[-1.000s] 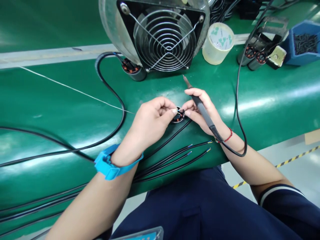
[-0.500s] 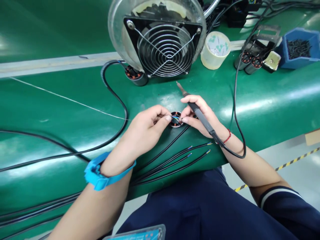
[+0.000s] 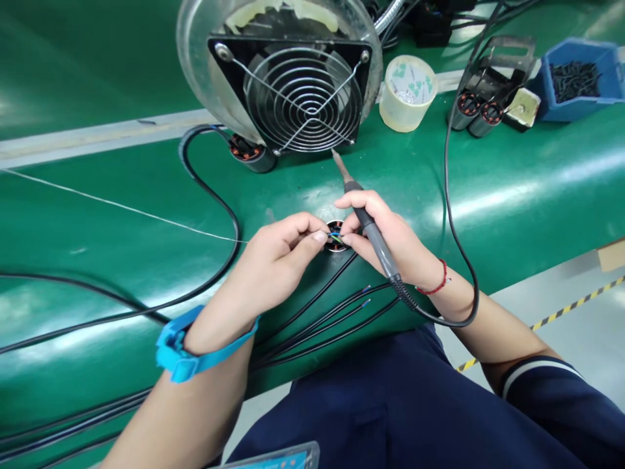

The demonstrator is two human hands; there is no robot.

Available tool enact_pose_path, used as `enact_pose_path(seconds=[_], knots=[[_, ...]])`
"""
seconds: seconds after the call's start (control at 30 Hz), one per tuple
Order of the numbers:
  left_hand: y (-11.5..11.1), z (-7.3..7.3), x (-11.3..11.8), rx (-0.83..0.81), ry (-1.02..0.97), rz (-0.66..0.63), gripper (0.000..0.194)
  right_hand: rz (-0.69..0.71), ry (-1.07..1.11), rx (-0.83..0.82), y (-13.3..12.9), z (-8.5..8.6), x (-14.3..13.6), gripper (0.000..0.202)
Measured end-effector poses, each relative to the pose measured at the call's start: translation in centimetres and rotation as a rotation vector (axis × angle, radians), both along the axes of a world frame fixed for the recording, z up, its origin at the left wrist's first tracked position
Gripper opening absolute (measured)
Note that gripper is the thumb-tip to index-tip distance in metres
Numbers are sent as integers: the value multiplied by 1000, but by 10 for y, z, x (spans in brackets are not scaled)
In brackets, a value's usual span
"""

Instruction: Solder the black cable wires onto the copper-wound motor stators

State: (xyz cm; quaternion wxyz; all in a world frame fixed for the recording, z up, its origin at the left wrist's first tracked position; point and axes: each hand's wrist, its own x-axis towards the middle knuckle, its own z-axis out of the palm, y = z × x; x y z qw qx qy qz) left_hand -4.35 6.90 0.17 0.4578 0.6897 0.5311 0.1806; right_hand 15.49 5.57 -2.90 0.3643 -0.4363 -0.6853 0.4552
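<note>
My left hand (image 3: 273, 264) is closed in a pinch on the ends of thin coloured wires (image 3: 335, 236). A thin silvery solder wire (image 3: 146, 212) runs in from the left to this hand. My right hand (image 3: 398, 231) holds a soldering iron (image 3: 379, 247) against its palm, the tip (image 3: 338, 159) pointing up and away towards the fan. Its thumb and fingertips also pinch the coloured wires. Right beneath both sets of fingertips stands a round motor stator (image 3: 336, 247) with copper windings, partly hidden. A black cable (image 3: 322, 286) leads from under my right hand towards my body.
A fan with a wire guard (image 3: 311, 111) stands ahead. Another wired stator (image 3: 252, 155) sits beside it. Farther right are a tape roll (image 3: 407, 94), two stators (image 3: 476, 114), a sponge box (image 3: 522, 107) and a blue bin (image 3: 581, 78). Several black cables (image 3: 322, 326) lie near the bench edge.
The view has shifted slightly, so the bench things sit farther left. Both hands stay pinched at the stator. The iron's tip now appears closer to the fan's lower edge.
</note>
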Motion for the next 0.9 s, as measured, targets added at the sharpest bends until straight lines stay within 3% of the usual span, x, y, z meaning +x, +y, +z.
enact_pose_path(seconds=[0.23,0.43,0.57,0.9], knots=[[2,5,0,-18,-7,-74,25,-73,-42,72,-5,-4,-7,43],[2,8,-1,-59,-57,29,20,14,55,37,0,-5,-3,51],[2,8,-1,-77,-70,20,21,48,37,45,2,-6,0,52],[0,6,-1,-77,-64,40,23,-48,70,62,-2,-9,-3,43]])
